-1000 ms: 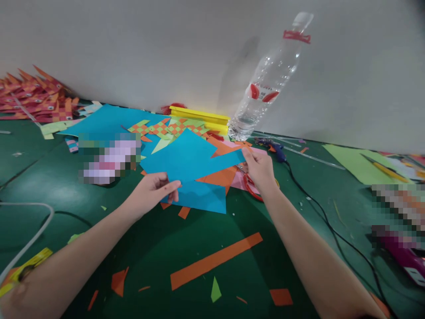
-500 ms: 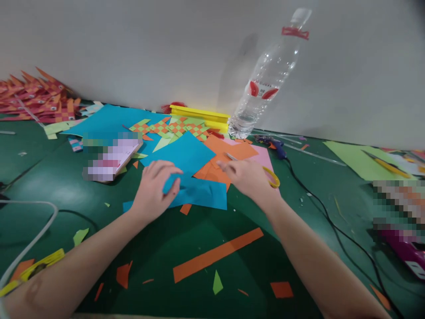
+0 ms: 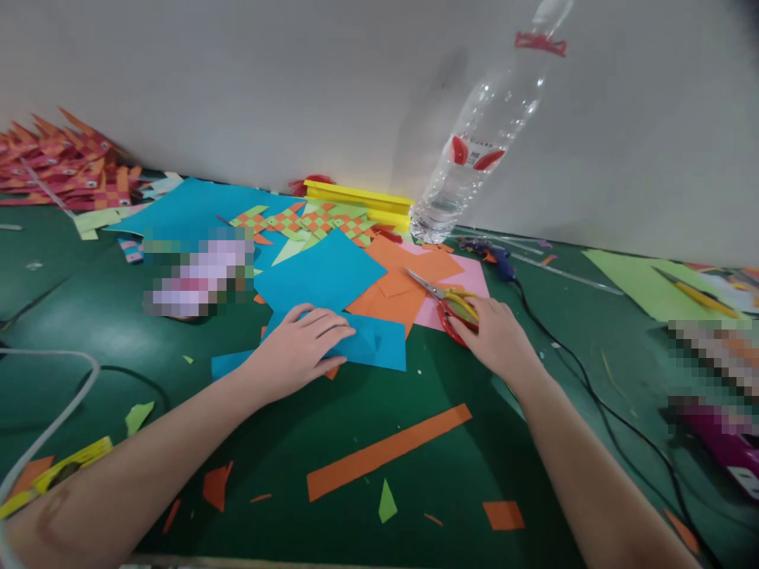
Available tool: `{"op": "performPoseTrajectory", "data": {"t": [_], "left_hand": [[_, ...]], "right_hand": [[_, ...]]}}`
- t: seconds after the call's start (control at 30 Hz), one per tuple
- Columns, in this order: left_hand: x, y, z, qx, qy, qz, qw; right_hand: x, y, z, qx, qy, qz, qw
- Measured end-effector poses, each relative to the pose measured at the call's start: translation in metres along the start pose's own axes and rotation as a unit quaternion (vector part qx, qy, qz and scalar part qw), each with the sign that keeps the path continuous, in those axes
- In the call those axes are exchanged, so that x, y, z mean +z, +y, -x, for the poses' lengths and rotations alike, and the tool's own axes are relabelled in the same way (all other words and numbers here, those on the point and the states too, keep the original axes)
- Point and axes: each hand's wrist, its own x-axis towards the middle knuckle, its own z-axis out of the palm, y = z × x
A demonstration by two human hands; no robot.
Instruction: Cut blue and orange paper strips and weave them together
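Note:
My left hand (image 3: pixel 302 346) rests on a blue paper strip (image 3: pixel 379 341), its fingers stretched out and the thumb apart near the strip's lower edge. With my right hand (image 3: pixel 501 336) I grip scissors (image 3: pixel 439 292) by their yellow and red handles. Their blades point up and left over orange paper (image 3: pixel 409 265) and a pink sheet (image 3: pixel 474 276). A square blue sheet (image 3: pixel 326 273) lies just beyond my left hand. Below both hands, a long orange strip (image 3: pixel 388 452) lies on the green table (image 3: pixel 439 395).
A tilted plastic bottle (image 3: pixel 474 158) leans near the wall beside a yellow folded strip (image 3: pixel 356 197). Woven paper fish (image 3: pixel 314 223) lie behind. A glue gun (image 3: pixel 501 261) trails a black cord at right. A phone (image 3: pixel 202 276) is at left. Paper scraps (image 3: pixel 504 515) lie in front.
My right hand has moved right and back from above the scissors to their handles, which it now grips. My left hand has moved right and settled lower, with its fingers flatter on the blue strip.

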Motion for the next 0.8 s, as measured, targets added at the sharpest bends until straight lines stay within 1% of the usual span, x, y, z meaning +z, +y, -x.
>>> {"op": "performPoseTrajectory", "data": {"t": [0.07, 0.17, 0.23, 0.33, 0.4, 0.47, 0.53, 0.57, 0.6, 0.63, 0.7, 0.73, 0.8], "left_hand": [[0.001, -0.001, 0.0, 0.005, 0.004, -0.007, 1.0], [0.001, -0.004, 0.0, 0.006, 0.014, -0.011, 1.0], [-0.001, -0.006, 0.0, -0.002, 0.016, -0.012, 1.0], [-0.003, -0.007, -0.001, -0.025, 0.008, -0.003, 1.0], [-0.004, -0.007, -0.002, -0.028, -0.003, 0.004, 1.0], [-0.005, -0.005, -0.003, -0.015, -0.006, -0.002, 1.0], [-0.006, -0.004, -0.003, 0.0, 0.003, -0.018, 1.0], [-0.007, -0.003, -0.002, 0.006, 0.01, -0.025, 1.0], [-0.007, -0.002, -0.002, 0.011, 0.014, -0.029, 0.999], [-0.007, -0.002, -0.001, 0.015, 0.013, -0.031, 0.999], [-0.007, -0.003, 0.0, 0.023, 0.003, -0.036, 0.999], [-0.007, -0.003, 0.0, 0.026, -0.004, -0.04, 0.999], [-0.005, -0.004, 0.001, 0.027, -0.013, -0.048, 0.998]], "right_hand": [[0.009, 0.007, -0.001, -0.004, -0.02, -0.005, 1.0], [0.005, 0.01, -0.003, 0.007, -0.035, -0.03, 0.999], [-0.003, 0.009, -0.003, 0.039, -0.04, -0.047, 0.997], [-0.018, 0.009, -0.001, 0.116, -0.036, -0.079, 0.989], [-0.026, 0.01, 0.0, 0.17, -0.035, -0.156, 0.972], [-0.029, 0.012, 0.001, 0.191, -0.029, -0.28, 0.94], [-0.028, 0.011, 0.002, 0.165, -0.018, -0.381, 0.91], [-0.028, 0.01, 0.003, 0.141, -0.013, -0.402, 0.904], [-0.027, 0.008, 0.003, 0.115, -0.011, -0.401, 0.909], [-0.027, 0.004, 0.004, 0.089, -0.012, -0.376, 0.922], [-0.028, -0.004, 0.006, 0.038, -0.026, -0.287, 0.957], [-0.029, -0.008, 0.007, 0.007, -0.047, -0.235, 0.971], [-0.032, -0.016, 0.009, -0.055, -0.086, -0.165, 0.981]]}}
